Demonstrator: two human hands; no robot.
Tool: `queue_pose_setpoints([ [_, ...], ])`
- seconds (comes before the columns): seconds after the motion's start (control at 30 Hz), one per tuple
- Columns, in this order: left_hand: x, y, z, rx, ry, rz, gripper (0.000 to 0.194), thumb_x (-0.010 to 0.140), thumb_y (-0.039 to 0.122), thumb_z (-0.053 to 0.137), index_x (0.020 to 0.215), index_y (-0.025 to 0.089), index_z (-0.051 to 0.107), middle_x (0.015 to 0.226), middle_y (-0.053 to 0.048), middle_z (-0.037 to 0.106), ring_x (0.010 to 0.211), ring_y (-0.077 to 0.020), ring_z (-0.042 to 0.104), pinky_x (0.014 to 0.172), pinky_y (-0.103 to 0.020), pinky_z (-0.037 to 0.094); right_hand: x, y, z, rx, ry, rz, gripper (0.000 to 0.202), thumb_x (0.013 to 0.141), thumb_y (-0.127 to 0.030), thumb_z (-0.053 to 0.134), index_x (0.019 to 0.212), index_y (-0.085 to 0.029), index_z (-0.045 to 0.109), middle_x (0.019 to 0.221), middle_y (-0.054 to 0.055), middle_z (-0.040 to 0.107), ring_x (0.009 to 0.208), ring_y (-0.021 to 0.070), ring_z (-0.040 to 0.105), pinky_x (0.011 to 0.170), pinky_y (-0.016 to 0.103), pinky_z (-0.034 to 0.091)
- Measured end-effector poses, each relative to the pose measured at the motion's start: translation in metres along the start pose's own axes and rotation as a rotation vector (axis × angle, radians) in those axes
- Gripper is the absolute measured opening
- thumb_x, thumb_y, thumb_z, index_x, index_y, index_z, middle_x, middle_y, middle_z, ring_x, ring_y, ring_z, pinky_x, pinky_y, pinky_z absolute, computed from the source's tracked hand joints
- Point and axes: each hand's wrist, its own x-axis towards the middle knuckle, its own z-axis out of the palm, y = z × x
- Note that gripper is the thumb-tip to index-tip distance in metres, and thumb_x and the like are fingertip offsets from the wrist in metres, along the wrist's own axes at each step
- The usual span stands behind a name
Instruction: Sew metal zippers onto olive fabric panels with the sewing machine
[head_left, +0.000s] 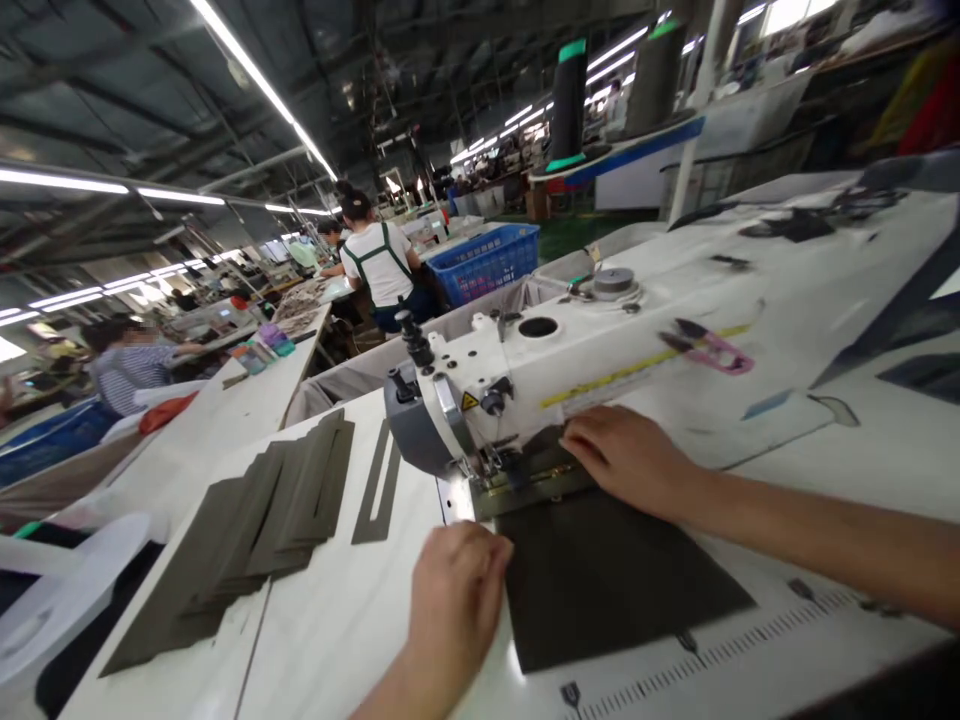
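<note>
A dark grey-brown fabric panel (615,580) lies flat on the sewing machine's white bed. Along its upper edge runs a strip with a brass-coloured zipper (532,482), which passes under the presser foot (487,470) of the white sewing machine (637,340). My left hand (457,580) is closed at the panel's left edge, its fingertips pinching there. Beyond the zipper, under the machine arm, my right hand (622,460) is closed with its fingertips on dark material; exactly which layer they grip is partly hidden.
Left of the machine lies a fanned stack of dark panels (262,520), beside a slotted dark piece (379,490). Pink-handled snips (720,353) rest on the machine arm. Thread cones (568,105) stand behind. Several people work farther off, near a blue crate (487,265).
</note>
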Motion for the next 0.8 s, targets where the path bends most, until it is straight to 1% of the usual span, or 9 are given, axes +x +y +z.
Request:
queue_pose_setpoints([
  [0.07,0.001,-0.021,-0.005,0.161,-0.015,-0.024,0.015,0.087,0.024,0.047,0.092,0.018,0.06,0.092,-0.009,0.066,0.082,-0.0232,0.062,0.07,-0.04,0.052,-0.021,-0.02,0.008,0.083,-0.037,-0.159,0.019,0.088,-0.019,0.046,0.076,-0.015,0.06,0.079,0.005,0.059,0.075,0.0165,0.054,0.072,0.032,0.045],
  [0.17,0.007,-0.042,0.003,0.203,-0.087,0.152,0.017,0.089,0.02,0.046,0.099,0.017,0.059,0.103,-0.01,0.066,0.098,-0.0236,0.061,0.091,-0.046,0.045,-0.045,-0.052,0.017,0.1,-0.014,-0.378,0.02,0.088,-0.016,0.042,0.081,-0.013,0.061,0.09,0.01,0.062,0.082,0.0208,0.054,0.072,0.035,0.042],
  [0.23,0.011,-0.046,0.008,0.196,-0.135,0.206,0.017,0.09,0.015,0.043,0.098,0.016,0.059,0.1,-0.009,0.068,0.096,-0.0209,0.062,0.095,-0.045,0.041,-0.044,-0.064,0.021,0.05,-0.063,-0.345,0.023,0.088,-0.015,0.041,0.077,-0.014,0.061,0.086,0.01,0.062,0.079,0.021,0.055,0.069,0.035,0.041],
  [0.33,0.017,-0.046,0.009,0.193,-0.135,0.1,0.016,0.088,0.012,0.045,0.091,0.017,0.06,0.09,-0.005,0.07,0.081,-0.0176,0.066,0.09,-0.041,0.045,-0.023,-0.068,0.028,-0.02,-0.225,-0.148,0.02,0.089,-0.02,0.043,0.085,-0.014,0.062,0.077,0.007,0.063,0.068,0.0192,0.058,0.061,0.031,0.04],
  [0.4,0.02,-0.044,0.006,0.198,-0.117,0.034,0.013,0.087,0.013,0.048,0.087,0.018,0.06,0.081,-0.003,0.07,0.073,-0.0171,0.065,0.084,-0.039,0.047,-0.008,-0.067,0.032,-0.061,-0.256,-0.073,0.022,0.089,-0.025,0.046,0.099,-0.012,0.06,0.075,0.007,0.065,0.062,0.0202,0.06,0.054,0.03,0.038],
  [0.57,0.015,-0.04,0.007,0.201,-0.094,0.047,0.011,0.086,0.012,0.052,0.084,0.017,0.061,0.084,-0.003,0.07,0.076,-0.0169,0.064,0.082,-0.037,0.046,-0.002,-0.065,0.04,-0.092,-0.244,-0.113,0.022,0.088,-0.027,0.049,0.102,-0.016,0.061,0.07,0.005,0.066,0.056,0.0192,0.061,0.048,0.029,0.034],
  [0.63,0.011,-0.038,0.011,0.2,-0.068,0.073,0.01,0.086,0.013,0.052,0.086,0.017,0.061,0.09,-0.004,0.069,0.081,-0.0174,0.063,0.081,-0.037,0.046,-0.006,-0.064,0.042,-0.09,-0.198,-0.177,0.017,0.087,-0.025,0.05,0.096,-0.017,0.063,0.068,0.003,0.065,0.054,0.0168,0.059,0.049,0.029,0.035],
  [0.7,0.007,-0.035,0.014,0.214,-0.034,0.104,0.01,0.087,0.013,0.052,0.089,0.017,0.061,0.094,-0.006,0.067,0.086,-0.0189,0.062,0.08,-0.037,0.046,-0.009,-0.063,0.043,-0.085,-0.053,-0.291,0.015,0.086,-0.02,0.05,0.087,-0.017,0.065,0.067,0.003,0.064,0.055,0.0159,0.058,0.053,0.029,0.038],
  [0.8,0.004,-0.031,0.017,0.263,-0.024,0.12,0.01,0.087,0.013,0.051,0.087,0.016,0.061,0.093,-0.007,0.065,0.087,-0.02,0.06,0.079,-0.038,0.047,-0.008,-0.061,0.048,-0.097,0.188,-0.341,0.019,0.085,-0.015,0.048,0.091,-0.012,0.065,0.085,0.009,0.067,0.077,0.0212,0.061,0.072,0.035,0.046],
])
